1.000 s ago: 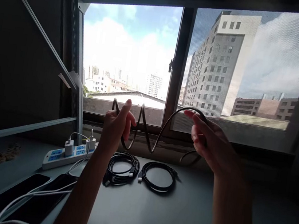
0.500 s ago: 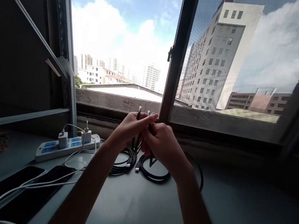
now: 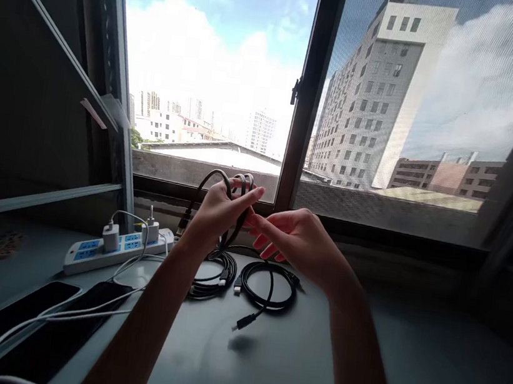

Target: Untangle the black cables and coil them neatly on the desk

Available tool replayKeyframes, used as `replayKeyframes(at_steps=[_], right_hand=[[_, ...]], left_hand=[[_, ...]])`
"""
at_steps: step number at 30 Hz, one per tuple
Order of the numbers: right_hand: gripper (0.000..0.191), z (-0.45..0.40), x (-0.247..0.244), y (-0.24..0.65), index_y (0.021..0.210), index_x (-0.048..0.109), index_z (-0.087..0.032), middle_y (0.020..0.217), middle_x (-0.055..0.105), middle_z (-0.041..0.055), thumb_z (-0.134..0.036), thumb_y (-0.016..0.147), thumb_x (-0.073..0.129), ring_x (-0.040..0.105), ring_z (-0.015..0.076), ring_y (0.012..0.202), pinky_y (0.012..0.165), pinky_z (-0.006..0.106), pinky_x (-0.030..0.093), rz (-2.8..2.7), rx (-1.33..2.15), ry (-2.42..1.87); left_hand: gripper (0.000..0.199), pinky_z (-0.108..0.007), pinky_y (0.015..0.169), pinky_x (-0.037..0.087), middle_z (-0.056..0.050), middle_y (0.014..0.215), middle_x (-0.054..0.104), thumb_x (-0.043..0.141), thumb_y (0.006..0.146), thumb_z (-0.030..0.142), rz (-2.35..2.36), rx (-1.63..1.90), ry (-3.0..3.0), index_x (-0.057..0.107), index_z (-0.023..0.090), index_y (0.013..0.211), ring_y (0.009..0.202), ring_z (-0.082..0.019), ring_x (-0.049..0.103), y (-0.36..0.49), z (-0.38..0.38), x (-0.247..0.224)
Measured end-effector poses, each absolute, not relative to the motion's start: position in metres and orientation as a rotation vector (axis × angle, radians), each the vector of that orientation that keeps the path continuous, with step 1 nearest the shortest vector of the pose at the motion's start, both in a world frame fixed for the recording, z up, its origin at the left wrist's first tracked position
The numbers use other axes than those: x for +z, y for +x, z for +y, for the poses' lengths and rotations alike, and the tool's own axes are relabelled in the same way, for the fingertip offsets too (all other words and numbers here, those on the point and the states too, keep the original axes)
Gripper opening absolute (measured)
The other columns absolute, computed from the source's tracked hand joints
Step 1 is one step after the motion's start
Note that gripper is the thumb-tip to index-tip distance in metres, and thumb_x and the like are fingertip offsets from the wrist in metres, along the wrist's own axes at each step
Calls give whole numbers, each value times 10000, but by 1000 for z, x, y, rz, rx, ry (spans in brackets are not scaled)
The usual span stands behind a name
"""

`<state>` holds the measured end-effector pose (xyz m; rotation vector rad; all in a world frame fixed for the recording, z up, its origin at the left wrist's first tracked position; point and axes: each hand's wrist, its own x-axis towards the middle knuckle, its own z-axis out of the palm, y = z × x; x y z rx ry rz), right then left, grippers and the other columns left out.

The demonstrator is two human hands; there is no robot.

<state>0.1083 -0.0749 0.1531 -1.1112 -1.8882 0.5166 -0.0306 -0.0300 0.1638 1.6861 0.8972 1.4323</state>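
Loops of a black cable point(image 3: 238, 224) hang over my left hand point(image 3: 223, 213), whose fingers close around them near the windowsill. One plug point(image 3: 183, 223) of this cable dangles left of that hand. A free length drops on the right to another plug point(image 3: 246, 322), which hangs above the table with a shadow under it. My right hand point(image 3: 303, 245) has thumb and forefinger together at the loops' right edge, its other fingers loosely curled. Below lie two coiled black cables: the left coil point(image 3: 200, 291) partly behind my left hand, and the right coil point(image 3: 288, 300).
A white power strip point(image 3: 124, 247) with two chargers stands at the left. White charging cables point(image 3: 79, 318) run across two dark, flat devices point(image 3: 61, 343). The window frame point(image 3: 302, 110) rises behind the grey table point(image 3: 280, 371), and a metal rack point(image 3: 123, 74) stands left.
My right hand has moved right, and its fingers have loosened. The cable's free plug now hangs in front of the right coil. Larger loops show above my left hand, with a plug dangling left.
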Motion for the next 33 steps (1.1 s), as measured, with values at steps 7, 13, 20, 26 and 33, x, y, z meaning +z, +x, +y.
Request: replayKeyframes(at_steps=[7, 13, 20, 26, 33], right_hand=[[367, -36, 138, 126, 648, 670, -139, 623, 652, 70, -447, 799, 539, 620, 168, 579, 508, 232, 424, -1778, 438, -1545], [269, -23, 129, 123, 564, 632, -141, 612, 635, 89, -311, 766, 578, 607, 212, 632, 574, 289, 390, -1703, 310, -1665], [289, -35, 142, 152, 844, 688, -149, 775, 669, 41, -398, 812, 545, 608, 164, 728, 608, 231, 414, -1696, 400, -1490], [447, -44, 144, 171, 782, 634, -110, 754, 670, 93, -515, 849, 459, 621, 170, 607, 534, 244, 432, -1685, 620, -1641], [599, -65, 161, 157, 1332, 365, -153, 900, 687, 68, -378, 825, 594, 655, 135, 687, 649, 232, 512, -1787, 1047, -956]], left_hand=[[223, -185, 279, 307, 98, 371, 384, 580, 767, 385, 830, 1704, 1668, 556, 174, 837, 257, -61, 368, -38, -40, 171], [274, -210, 275, 176, 99, 302, 312, 526, 794, 454, 904, 2019, 1636, 617, 196, 798, 228, -43, 249, -38, -43, 172], [221, -220, 286, 166, 104, 290, 306, 553, 795, 398, 838, 2309, 1488, 653, 203, 766, 225, -33, 240, -33, -47, 174], [198, -217, 274, 130, 93, 278, 307, 600, 784, 347, 595, 2514, 1310, 648, 176, 696, 218, -27, 244, -37, -48, 177], [203, -214, 267, 94, 102, 265, 303, 605, 769, 339, 556, 2401, 1323, 647, 155, 695, 211, -25, 208, -43, -38, 177]])
